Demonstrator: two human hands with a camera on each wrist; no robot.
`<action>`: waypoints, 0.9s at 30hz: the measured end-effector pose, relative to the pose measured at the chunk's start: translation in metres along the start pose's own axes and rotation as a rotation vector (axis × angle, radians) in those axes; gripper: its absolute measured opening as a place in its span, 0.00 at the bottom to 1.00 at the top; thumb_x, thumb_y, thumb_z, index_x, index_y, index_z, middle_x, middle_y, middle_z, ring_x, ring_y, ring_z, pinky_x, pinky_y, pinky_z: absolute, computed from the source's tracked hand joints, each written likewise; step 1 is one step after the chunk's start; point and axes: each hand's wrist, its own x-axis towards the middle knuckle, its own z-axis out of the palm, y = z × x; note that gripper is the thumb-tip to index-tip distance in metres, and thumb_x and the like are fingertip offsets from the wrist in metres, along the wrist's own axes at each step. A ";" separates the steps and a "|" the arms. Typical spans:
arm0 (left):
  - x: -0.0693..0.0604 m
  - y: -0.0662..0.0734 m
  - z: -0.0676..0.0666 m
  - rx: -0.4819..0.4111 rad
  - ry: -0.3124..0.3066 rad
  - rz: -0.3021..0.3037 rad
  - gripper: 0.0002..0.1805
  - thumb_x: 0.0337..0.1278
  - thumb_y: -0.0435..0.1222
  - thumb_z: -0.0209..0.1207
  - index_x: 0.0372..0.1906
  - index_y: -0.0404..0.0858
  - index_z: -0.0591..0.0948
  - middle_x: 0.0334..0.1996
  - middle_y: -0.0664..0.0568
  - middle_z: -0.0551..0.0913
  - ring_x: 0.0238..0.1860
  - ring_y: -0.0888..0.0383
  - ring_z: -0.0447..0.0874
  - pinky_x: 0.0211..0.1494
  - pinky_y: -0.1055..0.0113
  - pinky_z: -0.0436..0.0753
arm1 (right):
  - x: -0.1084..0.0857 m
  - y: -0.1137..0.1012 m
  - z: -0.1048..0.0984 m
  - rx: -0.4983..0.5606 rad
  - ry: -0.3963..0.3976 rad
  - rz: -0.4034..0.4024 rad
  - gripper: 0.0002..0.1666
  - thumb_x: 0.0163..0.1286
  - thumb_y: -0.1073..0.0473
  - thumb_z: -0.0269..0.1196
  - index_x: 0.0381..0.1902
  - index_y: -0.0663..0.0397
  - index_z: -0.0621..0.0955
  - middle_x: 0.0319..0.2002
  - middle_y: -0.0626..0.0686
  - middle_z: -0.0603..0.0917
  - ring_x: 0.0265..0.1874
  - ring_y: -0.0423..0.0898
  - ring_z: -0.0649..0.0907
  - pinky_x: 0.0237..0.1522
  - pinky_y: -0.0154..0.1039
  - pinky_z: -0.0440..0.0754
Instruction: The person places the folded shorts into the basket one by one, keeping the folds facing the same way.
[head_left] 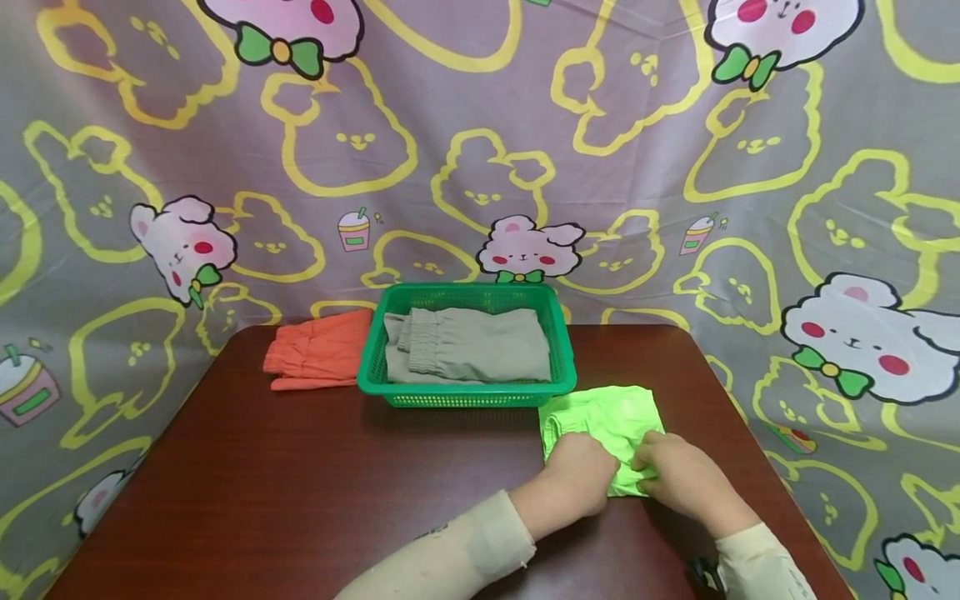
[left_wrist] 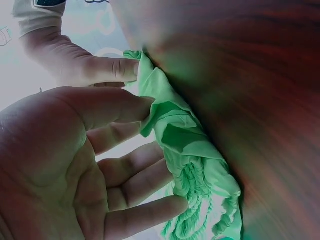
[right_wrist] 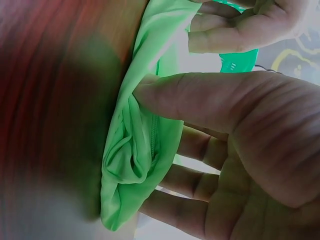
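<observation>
Head view: a green basket (head_left: 465,389), at the centre of the frame, contains folded grey clothing (head_left: 480,343) with a gathered band at its left end. An orange garment (head_left: 318,350) lies beside the basket's left side. The lime-green garment (head_left: 617,421) lies on the brown table (head_left: 330,492), right of centre, at the basket's lower right corner. The left hand (head_left: 576,472) pinches its lower left part and the right hand (head_left: 686,481) its lower right edge; in both wrist views, cloth lies between thumb and fingers.
</observation>
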 end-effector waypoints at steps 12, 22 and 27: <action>-0.013 0.002 0.003 0.045 0.077 -0.003 0.08 0.51 0.52 0.68 0.22 0.63 0.81 0.22 0.68 0.82 0.26 0.66 0.77 0.23 0.66 0.76 | -0.002 -0.011 0.000 -0.009 0.014 -0.024 0.20 0.38 0.62 0.79 0.22 0.35 0.80 0.28 0.35 0.74 0.30 0.43 0.77 0.29 0.38 0.76; -0.022 -0.007 0.005 0.043 0.063 0.005 0.08 0.50 0.51 0.69 0.22 0.62 0.80 0.21 0.67 0.81 0.24 0.66 0.77 0.22 0.66 0.76 | 0.003 -0.019 0.008 -0.029 0.031 -0.041 0.21 0.35 0.61 0.79 0.20 0.34 0.78 0.26 0.35 0.72 0.30 0.43 0.76 0.27 0.37 0.74; -0.029 -0.013 0.007 0.038 0.085 0.016 0.08 0.49 0.51 0.69 0.22 0.62 0.81 0.20 0.66 0.81 0.24 0.65 0.77 0.22 0.66 0.76 | 0.005 -0.027 0.009 -0.034 0.034 -0.049 0.21 0.35 0.61 0.80 0.20 0.35 0.79 0.27 0.36 0.73 0.31 0.44 0.77 0.27 0.37 0.75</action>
